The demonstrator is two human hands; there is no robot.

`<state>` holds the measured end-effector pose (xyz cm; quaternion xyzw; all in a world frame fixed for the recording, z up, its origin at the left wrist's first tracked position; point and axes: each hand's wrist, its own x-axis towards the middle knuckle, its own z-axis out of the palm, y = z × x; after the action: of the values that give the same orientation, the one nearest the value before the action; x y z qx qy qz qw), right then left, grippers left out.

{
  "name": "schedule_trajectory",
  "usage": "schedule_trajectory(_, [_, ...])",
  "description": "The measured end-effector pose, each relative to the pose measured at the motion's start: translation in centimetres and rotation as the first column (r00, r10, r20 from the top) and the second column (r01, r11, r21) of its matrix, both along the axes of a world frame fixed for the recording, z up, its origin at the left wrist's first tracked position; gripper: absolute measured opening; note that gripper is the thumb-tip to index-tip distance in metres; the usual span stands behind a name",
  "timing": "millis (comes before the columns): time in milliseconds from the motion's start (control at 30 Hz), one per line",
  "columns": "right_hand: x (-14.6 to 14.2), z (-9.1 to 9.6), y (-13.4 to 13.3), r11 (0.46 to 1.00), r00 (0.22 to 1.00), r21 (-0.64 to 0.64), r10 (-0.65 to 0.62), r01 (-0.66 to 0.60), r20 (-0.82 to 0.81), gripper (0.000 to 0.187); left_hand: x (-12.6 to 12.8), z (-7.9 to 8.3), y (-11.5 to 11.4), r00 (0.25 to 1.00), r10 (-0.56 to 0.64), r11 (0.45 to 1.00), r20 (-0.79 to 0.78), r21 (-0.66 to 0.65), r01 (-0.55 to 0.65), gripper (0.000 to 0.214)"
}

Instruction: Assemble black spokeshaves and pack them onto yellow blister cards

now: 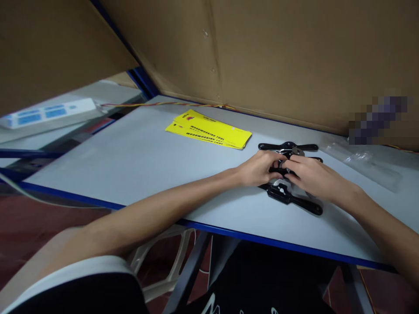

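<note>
Several black spokeshaves lie on the table around my hands. The nearest spokeshave rests flat with its handle pointing right, and the farthest spokeshave lies behind my fingers. My left hand is closed, thumb and fingers pinching the middle of a spokeshave that is largely covered. From the other side my right hand closes on the same spokeshave, its fingertips meeting those of my left. A small grey metal piece shows just above my right fingers. Exactly which part each fingertip grips is hidden.
Yellow cards printed "WOODWORKING TOOL" lie in a stack behind my left forearm. Clear plastic bags are at the right. A cardboard wall closes off the back. A power strip sits on the surface at far left.
</note>
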<state>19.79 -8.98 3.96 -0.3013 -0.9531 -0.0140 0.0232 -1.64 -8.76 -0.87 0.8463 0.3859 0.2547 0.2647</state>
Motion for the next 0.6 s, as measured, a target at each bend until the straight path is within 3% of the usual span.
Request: schedule_trajectory(600, [1.7,-1.5,0.7,0.994,0.981,-0.113,-0.019,-0.002,-0.193,0.027,0.0,-0.2,0.2,1.000,0.007,1.000,0.005,-0.010,-0.007,0.037])
